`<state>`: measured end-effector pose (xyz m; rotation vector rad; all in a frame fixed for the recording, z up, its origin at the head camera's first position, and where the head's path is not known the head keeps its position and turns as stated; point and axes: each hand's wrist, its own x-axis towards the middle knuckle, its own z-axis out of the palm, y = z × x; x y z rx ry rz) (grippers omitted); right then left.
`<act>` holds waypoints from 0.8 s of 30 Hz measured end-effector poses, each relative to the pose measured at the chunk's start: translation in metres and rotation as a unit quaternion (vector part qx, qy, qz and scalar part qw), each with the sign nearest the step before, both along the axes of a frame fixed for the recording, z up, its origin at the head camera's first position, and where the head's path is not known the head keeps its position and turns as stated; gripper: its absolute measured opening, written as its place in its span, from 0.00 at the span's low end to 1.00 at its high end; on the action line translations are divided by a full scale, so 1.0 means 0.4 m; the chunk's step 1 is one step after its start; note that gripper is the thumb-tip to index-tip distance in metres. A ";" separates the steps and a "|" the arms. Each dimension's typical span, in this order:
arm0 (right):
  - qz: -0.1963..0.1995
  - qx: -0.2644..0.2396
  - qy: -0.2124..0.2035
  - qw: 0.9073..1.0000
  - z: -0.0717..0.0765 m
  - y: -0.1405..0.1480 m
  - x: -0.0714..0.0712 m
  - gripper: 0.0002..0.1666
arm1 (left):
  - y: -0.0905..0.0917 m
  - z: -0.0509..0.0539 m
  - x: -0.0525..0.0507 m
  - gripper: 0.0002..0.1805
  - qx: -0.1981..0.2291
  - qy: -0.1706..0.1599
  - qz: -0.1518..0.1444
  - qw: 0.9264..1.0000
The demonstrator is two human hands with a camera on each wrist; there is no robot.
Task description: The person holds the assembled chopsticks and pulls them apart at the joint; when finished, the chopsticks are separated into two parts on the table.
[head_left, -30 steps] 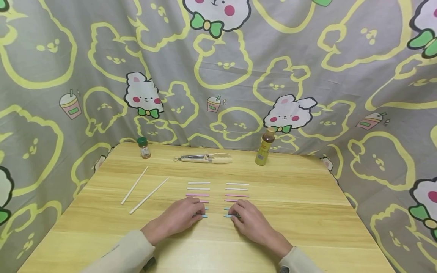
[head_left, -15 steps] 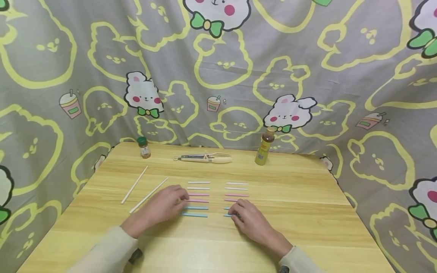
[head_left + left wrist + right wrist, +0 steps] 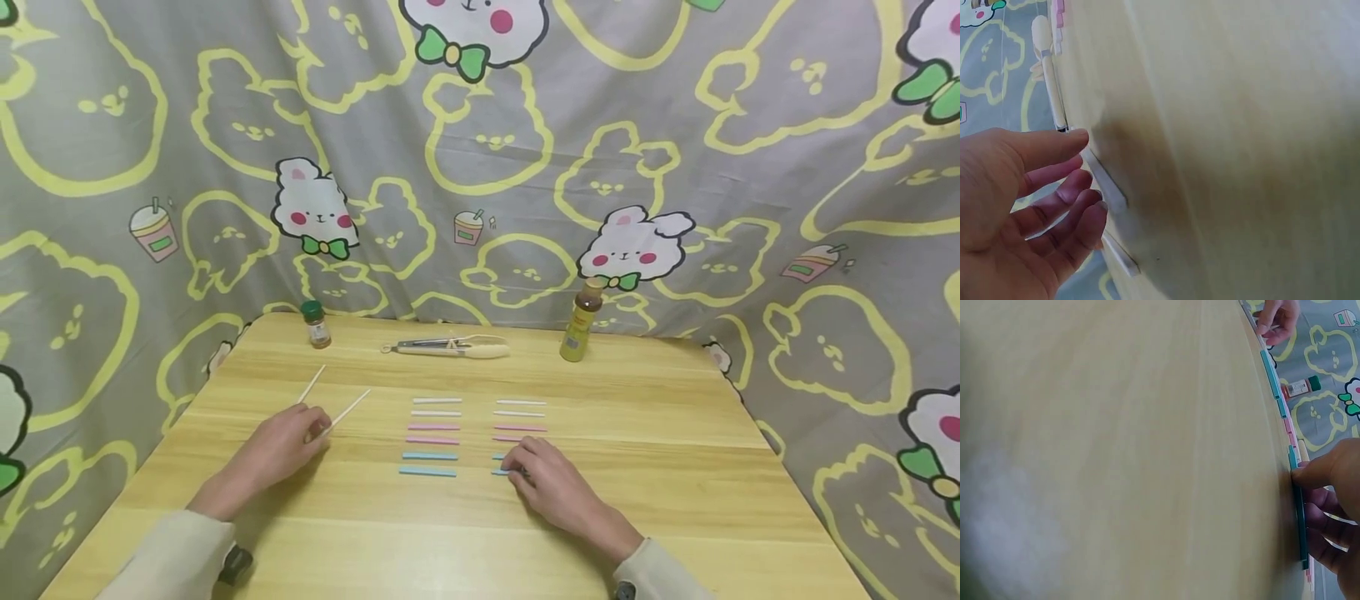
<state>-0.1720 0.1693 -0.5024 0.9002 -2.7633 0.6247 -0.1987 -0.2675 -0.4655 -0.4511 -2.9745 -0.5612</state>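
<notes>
My left hand (image 3: 273, 450) is over two long white sticks (image 3: 350, 411) lying at a slant on the table's left. In the left wrist view, a gap separates its thumb from the loosely bent fingers, with nothing between them; the white sticks (image 3: 1105, 177) show beyond the fingertips. At the right column of short coloured strips, my right hand (image 3: 551, 483) has its thumb and fingers at a blue strip (image 3: 498, 472). The right wrist view shows the thumb against this blue strip (image 3: 1300, 519), other fingers behind it. Part of the right blue pair is hidden by the hand.
On the wooden table (image 3: 450, 550), blue (image 3: 427, 472), pink (image 3: 432, 441) and white strips (image 3: 437, 401) form a left column. Tongs (image 3: 450, 347) lie at the back, between a green-capped jar (image 3: 317, 327) and a bottle (image 3: 577, 325). A patterned curtain (image 3: 510, 192) surrounds the table.
My left hand has let go of the left blue strips and moved left to the long white sticks, uncovering the strips. The right hand stays in place.
</notes>
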 end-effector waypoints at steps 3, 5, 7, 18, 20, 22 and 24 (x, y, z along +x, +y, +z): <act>0.003 -0.002 -0.006 1.000 -0.001 -0.001 0.000 0.06 | -0.005 -0.008 0.001 0.10 0.002 -0.014 0.003 1.000; 0.004 -0.004 -0.009 1.000 -0.001 -0.002 -0.001 0.06 | -0.006 -0.010 0.001 0.10 0.006 -0.017 0.003 1.000; 0.004 -0.006 -0.010 1.000 -0.002 -0.002 -0.001 0.06 | -0.006 -0.010 0.001 0.09 0.010 -0.018 0.003 1.000; -0.009 -0.018 -0.016 1.000 0.006 0.011 -0.009 0.04 | 0.044 0.022 0.008 0.06 0.028 -0.011 -0.017 0.999; -0.011 -0.031 -0.007 0.999 0.015 0.013 -0.014 0.05 | 0.069 0.031 0.013 0.05 0.031 -0.009 -0.030 0.999; -0.006 -0.041 0.007 0.999 0.027 0.011 -0.020 0.05 | 0.094 0.037 0.021 0.05 0.039 -0.011 -0.046 0.998; -0.001 -0.048 0.014 0.999 0.040 0.006 -0.025 0.06 | 0.121 0.041 0.030 0.05 0.044 -0.016 -0.060 0.997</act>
